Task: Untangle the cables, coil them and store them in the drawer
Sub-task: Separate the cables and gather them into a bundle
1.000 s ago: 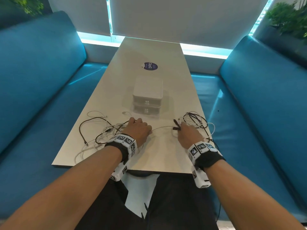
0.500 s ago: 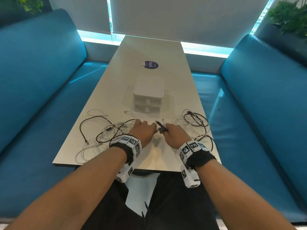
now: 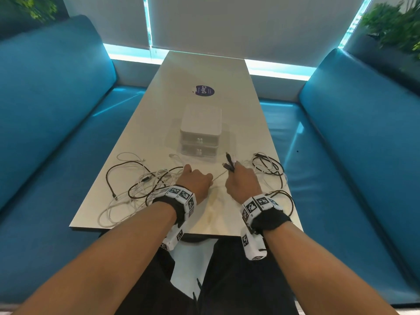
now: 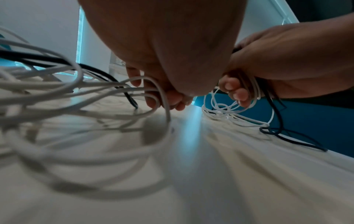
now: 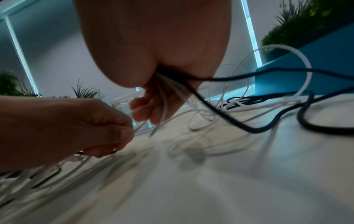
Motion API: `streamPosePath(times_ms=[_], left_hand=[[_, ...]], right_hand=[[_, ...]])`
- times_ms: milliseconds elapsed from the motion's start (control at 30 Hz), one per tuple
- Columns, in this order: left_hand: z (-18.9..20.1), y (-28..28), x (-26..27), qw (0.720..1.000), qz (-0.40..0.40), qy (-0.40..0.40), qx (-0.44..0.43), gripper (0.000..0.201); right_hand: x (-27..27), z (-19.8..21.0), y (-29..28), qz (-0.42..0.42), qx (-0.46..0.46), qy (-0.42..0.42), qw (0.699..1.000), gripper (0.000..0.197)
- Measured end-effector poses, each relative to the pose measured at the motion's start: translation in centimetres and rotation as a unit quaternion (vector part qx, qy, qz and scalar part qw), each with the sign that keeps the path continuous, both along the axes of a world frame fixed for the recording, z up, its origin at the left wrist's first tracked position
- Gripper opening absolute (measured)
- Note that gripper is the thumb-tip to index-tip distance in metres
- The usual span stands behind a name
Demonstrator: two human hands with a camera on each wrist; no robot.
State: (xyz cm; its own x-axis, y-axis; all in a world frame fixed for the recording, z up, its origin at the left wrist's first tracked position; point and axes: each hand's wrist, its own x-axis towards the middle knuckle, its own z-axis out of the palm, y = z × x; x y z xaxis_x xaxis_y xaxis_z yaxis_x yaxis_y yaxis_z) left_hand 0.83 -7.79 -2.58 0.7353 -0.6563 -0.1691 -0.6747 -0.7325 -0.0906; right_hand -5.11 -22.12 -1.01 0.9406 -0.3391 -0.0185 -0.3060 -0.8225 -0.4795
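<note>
Early yet: right hand point(image 3: 242, 181) grips a black-and-white cable bundle point(image 3: 268, 165), left hand point(image 3: 195, 181) apparently pinches a thin white cord point(image 3: 219, 176); small white plastic drawers point(image 3: 200, 137) shut, nothing coiled

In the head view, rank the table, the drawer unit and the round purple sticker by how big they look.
1. table, largest by far.
2. drawer unit.
3. round purple sticker, smallest; it lies farther from the camera, so it looks smaller than it is, though the order looks safe.
</note>
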Motion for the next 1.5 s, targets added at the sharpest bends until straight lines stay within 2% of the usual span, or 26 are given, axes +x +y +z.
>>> streamPosePath(times_ms=[100, 167, 233, 367, 467, 533, 600, 733, 867, 1033, 1167, 1300, 1400, 1500], left_hand=[[0.1, 0.0, 0.1, 1.000, -0.012, 0.004, -0.010, 0.022], [0.1, 0.0, 0.3, 1.000, -0.029, 0.004, -0.011, 0.034], [-0.1, 0.2, 0.4, 0.999, -0.037, 0.000, -0.013, 0.037], [-0.2, 0.6, 0.3, 0.998, -0.028, -0.001, -0.052, 0.022], [-0.3, 1.5, 1.0, 0.999, -0.013, 0.014, -0.034, 0.020], [-0.5, 2.0, 1.6, 1.000, -0.010, 0.019, -0.017, 0.022], [-0.6, 1.9, 1.8, 0.999, -0.007, 0.027, -0.021, 0.023], [-0.3, 0.7, 1.0, 0.999, -0.005, 0.007, -0.036, 0.022], [0.2, -0.3, 0.3, 0.998, 0.035, -0.002, -0.048, 0.023], [0.1, -0.4, 0.5, 0.998, 0.035, 0.011, -0.058, 0.018], [0.1, 0.6, 0.7, 0.998, 0.020, 0.026, -0.051, 0.021], [-0.2, 2.1, 1.3, 0.999, 0.025, 0.023, -0.016, 0.016], [0.1, 1.8, 1.1, 0.999, 0.022, 0.034, -0.020, 0.017], [0.5, 0.8, 0.4, 0.998, 0.024, 0.038, -0.039, 0.020]], right_hand=[[0.0, -0.2, 0.9, 0.065, 0.125, 0.044, 0.989, 0.019], [-0.3, -0.2, 1.2, 0.095, 0.153, 0.074, 0.981, 0.017], [-0.5, -0.5, 1.2, 0.118, 0.102, 0.083, 0.984, 0.018], [-0.5, -1.2, 0.1, 0.136, -0.109, 0.074, 0.982, 0.022], [-1.2, -1.6, -2.0, 0.085, -0.173, 0.110, 0.975, 0.023], [-1.7, -1.8, -3.7, 0.020, -0.167, 0.129, 0.977, 0.024], [-1.7, -1.8, -4.2, -0.004, -0.148, 0.118, 0.982, 0.023], [-0.9, -1.2, -2.0, 0.020, -0.107, 0.052, 0.993, 0.025], [-0.4, -1.1, 0.2, 0.022, -0.095, 0.005, 0.995, 0.033], [0.0, -1.8, 1.3, 0.071, -0.060, 0.048, 0.995, 0.026], [-0.4, -2.1, -0.3, 0.084, -0.138, 0.081, 0.984, 0.022], [-1.4, -2.1, -3.5, 0.006, -0.173, 0.129, 0.976, 0.025], [-1.4, -1.5, -3.9, -0.018, -0.173, 0.109, 0.979, 0.026], [-1.0, -1.1, -2.2, 0.006, -0.123, 0.044, 0.991, 0.026]])
